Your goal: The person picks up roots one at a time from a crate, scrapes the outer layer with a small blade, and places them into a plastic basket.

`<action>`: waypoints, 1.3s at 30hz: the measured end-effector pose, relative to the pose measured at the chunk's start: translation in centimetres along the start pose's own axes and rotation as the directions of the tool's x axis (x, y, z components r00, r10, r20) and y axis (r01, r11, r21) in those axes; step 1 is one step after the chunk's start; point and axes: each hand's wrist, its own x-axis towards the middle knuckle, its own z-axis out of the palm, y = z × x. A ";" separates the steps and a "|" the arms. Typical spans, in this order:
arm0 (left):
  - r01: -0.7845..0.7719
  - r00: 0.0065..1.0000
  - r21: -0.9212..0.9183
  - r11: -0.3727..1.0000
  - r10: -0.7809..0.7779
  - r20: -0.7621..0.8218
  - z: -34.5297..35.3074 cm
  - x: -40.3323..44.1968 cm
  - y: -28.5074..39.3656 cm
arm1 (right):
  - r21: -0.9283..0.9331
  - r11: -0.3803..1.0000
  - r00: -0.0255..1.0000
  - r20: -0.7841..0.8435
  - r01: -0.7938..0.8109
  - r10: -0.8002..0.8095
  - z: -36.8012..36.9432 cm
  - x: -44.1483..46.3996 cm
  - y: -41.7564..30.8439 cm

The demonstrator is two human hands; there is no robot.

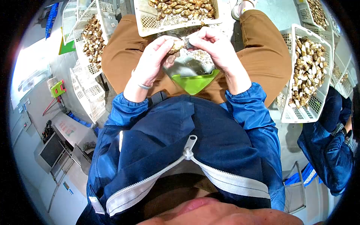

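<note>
Between my knees my left hand (156,56) is closed around a brown-and-cream lump (176,47), which looks like a mushroom. Close against its right side, my right hand (212,45) pinches a small dark grey piece (188,42), perhaps a short blade; its kind is not clear. Just beyond both hands stands a white basket (159,29) with many similar brown-and-white pieces (185,9) in it. Below the hands is a container with a bright green edge (195,83), with pale scraps (198,62) lying inside.
A white crate of the same pieces (308,67) stands at the right, another crate (86,62) at the left. Empty-looking stacked baskets (88,92) sit below the left one. At the far right a person in a blue sleeve (330,153) sits nearby.
</note>
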 end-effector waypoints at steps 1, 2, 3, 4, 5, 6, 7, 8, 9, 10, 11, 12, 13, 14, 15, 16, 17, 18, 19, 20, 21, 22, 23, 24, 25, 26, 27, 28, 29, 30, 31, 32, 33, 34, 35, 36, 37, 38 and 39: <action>0.015 0.999 0.032 0.999 -0.014 -0.035 0.2 0.1 0.0 | -0.043 0.999 1.000 -0.017 0.003 -0.003 0.4 -0.3 -0.7; -0.021 0.999 0.085 0.996 0.025 -0.047 0.4 0.2 0.0 | -0.086 0.996 0.999 -0.033 0.005 -0.008 0.7 -0.3 -1.0; -0.054 0.996 0.139 0.989 0.063 -0.057 0.5 0.3 -0.1 | -0.109 0.988 0.994 0.013 0.112 -0.111 0.7 0.0 -0.3; -0.085 0.993 0.194 0.977 0.099 -0.064 0.5 0.4 -0.3 | -0.123 0.987 0.995 0.017 0.104 -0.102 0.5 0.1 -0.1; -0.126 0.987 0.296 0.947 0.149 -0.059 0.1 0.5 -0.8 | -0.136 0.986 0.995 0.020 0.096 -0.094 0.3 0.1 0.0; -0.118 0.989 0.274 0.954 0.137 -0.050 0.3 0.4 -0.6 | -0.149 0.985 0.996 0.023 0.088 -0.085 0.2 0.0 0.1; -0.110 0.991 0.253 0.961 0.125 -0.043 0.6 0.2 -0.2 | -0.027 0.997 0.997 -0.021 -0.073 0.073 -0.1 0.0 -0.4; -0.104 0.993 0.230 0.968 0.115 -0.035 0.7 0.0 0.0 | 0.149 0.987 0.998 0.002 -0.065 0.065 -0.4 0.1 0.3; -0.095 0.994 0.178 0.979 0.104 -0.040 0.7 0.2 -0.2 | 0.072 0.995 0.997 -0.020 -0.069 0.071 -0.2 -0.1 -0.1; -0.208 0.972 0.294 0.933 0.231 -0.042 0.7 0.5 -0.6 | -0.005 0.997 0.996 -0.042 -0.074 0.074 0.1 -0.2 -0.6; -0.311 0.935 0.404 0.860 0.352 -0.029 0.6 0.9 -1.2 | -0.079 0.996 0.999 0.000 0.045 -0.045 0.3 0.1 0.0; -0.329 0.926 0.441 0.835 0.378 -0.025 0.4 1.1 -1.6 | -0.146 0.976 0.986 0.048 0.164 -0.159 0.5 0.2 0.3; -0.346 0.915 0.476 0.808 0.403 -0.020 0.2 1.3 -2.1 | -0.328 0.939 0.995 0.027 0.102 -0.099 0.5 -0.2 0.0; -0.361 0.904 0.511 0.780 0.428 -0.015 0.0 1.4 -2.5 | -0.230 0.972 0.999 0.010 0.041 -0.040 0.4 -0.2 -0.2; -0.224 0.959 0.397 0.890 0.274 -0.075 0.6 0.7 -1.5 | -0.130 0.991 1.000 0.000 -0.019 0.019 0.2 -0.2 -0.3; -0.075 0.988 0.270 0.960 0.108 -0.112 1.2 0.0 -0.4 | -0.027 0.997 0.997 -0.003 -0.078 0.078 0.0 -0.1 -0.4; 0.112 0.984 -0.024 0.993 -0.114 -0.134 2.0 -0.4 0.7 | 0.126 0.986 0.994 0.020 -0.110 0.109 -0.3 0.0 -0.1; 0.114 0.986 -0.077 0.990 -0.122 -0.111 1.8 -0.3 0.5 | 0.066 0.997 0.998 0.034 -0.047 0.045 -0.2 0.1 0.0; 0.116 0.988 -0.131 0.985 -0.128 -0.087 1.6 -0.1 0.0 | 0.006 1.000 0.999 0.051 0.018 -0.018 0.1 0.1 0.1; 0.121 0.989 -0.184 0.975 -0.134 -0.061 1.5 0.0 -0.2 | -0.054 0.995 0.994 0.071 0.083 -0.079 0.3 0.2 0.1; 0.112 0.991 -0.173 0.979 -0.123 -0.050 2.0 0.0 0.3 | -0.110 0.983 0.986 0.093 0.147 -0.137 0.4 0.1 0.2; 0.153 0.987 -0.231 0.961 -0.159 -0.007 1.9 -0.1 0.2 | -0.099 0.989 0.991 0.082 0.110 -0.102 0.4 0.0 0.1; 0.194 0.981 -0.286 0.938 -0.192 0.036 1.7 -0.1 0.0 | -0.087 0.994 0.995 0.071 0.073 -0.067 0.4 0.0 -0.2; 0.236 0.972 -0.338 0.911 -0.222 0.081 1.3 -0.2 -0.2 | -0.074 0.997 0.998 0.062 0.036 -0.032 0.4 0.0 -0.4; 0.315 0.944 -0.406 0.858 -0.241 0.224 0.4 -0.2 -0.6 | 0.000 0.997 0.996 0.043 -0.072 0.072 0.1 -0.1 -0.7; 0.341 0.932 -0.479 0.809 -0.224 0.285 0.2 -0.4 -0.7 | -0.065 0.995 0.998 0.000 -0.070 0.070 0.0 -0.1 -0.5; 0.313 0.950 -0.530 0.788 -0.269 0.160 0.2 -0.9 0.1 | -0.132 0.989 0.997 -0.043 -0.070 0.065 -0.1 0.0 -0.3; 0.277 0.948 -0.577 0.768 -0.315 0.036 0.0 -1.3 1.0 | -0.199 0.977 0.995 -0.086 -0.072 0.056 -0.3 0.1 -0.2; 0.146 0.983 -0.665 0.733 -0.184 0.012 -2.6 -1.4 0.8 | -0.313 0.946 0.989 -0.142 -0.088 0.045 -0.3 0.0 -0.3; 0.002 1.000 -0.785 0.619 -0.015 -0.009 -5.0 -1.5 1.5 | -0.358 0.930 0.988 -0.154 -0.086 0.032 -0.4 0.0 -0.3; -0.219 0.968 -0.706 0.674 0.059 -0.244 -8.1 -1.7 2.5 | -0.400 0.912 0.986 -0.165 -0.087 0.022 -0.5 0.0 -0.2; -0.381 0.920 -0.737 0.558 0.306 -0.244 -12.7 -1.9 2.1 | -0.442 0.893 0.985 -0.172 -0.089 0.013 -0.7 0.1 0.0; -0.476 0.873 -0.716 0.511 0.181 -0.452 -13.9 -2.6 4.1 | -0.389 0.921 0.991 -0.131 -0.032 -0.021 -1.4 0.6 1.3; -0.556 0.825 -0.647 0.522 0.255 -0.504 -15.6 -2.4 4.6 | -0.407 0.913 0.990 -0.137 -0.020 -0.040 -1.5 0.8 1.3; -0.570 0.816 -0.695 0.438 0.204 -0.541 -17.0 -1.8 4.7 | -0.424 0.906 0.988 -0.146 -0.011 -0.057 -1.4 0.8 1.3; -0.582 0.808 -0.734 0.349 0.149 -0.570 -17.5 -0.9 5.0 | -0.441 0.898 0.985 -0.156 -0.003 -0.073 -1.3 0.8 1.3; -0.496 0.866 -0.772 0.399 0.294 -0.404 -18.2 0.9 4.0 | -0.482 0.875 0.982 -0.178 -0.039 -0.055 -1.2 0.8 0.8; -0.406 0.883 -0.793 0.455 0.418 -0.213 -18.6 3.4 2.5 | -0.483 0.874 0.982 -0.185 -0.055 -0.041 -1.3 0.8 0.8; -0.420 0.907 -0.589 0.690 0.308 -0.286 -17.6 6.8 2.1 | -0.489 0.869 0.981 -0.191 -0.073 -0.025 -1.6 0.8 0.7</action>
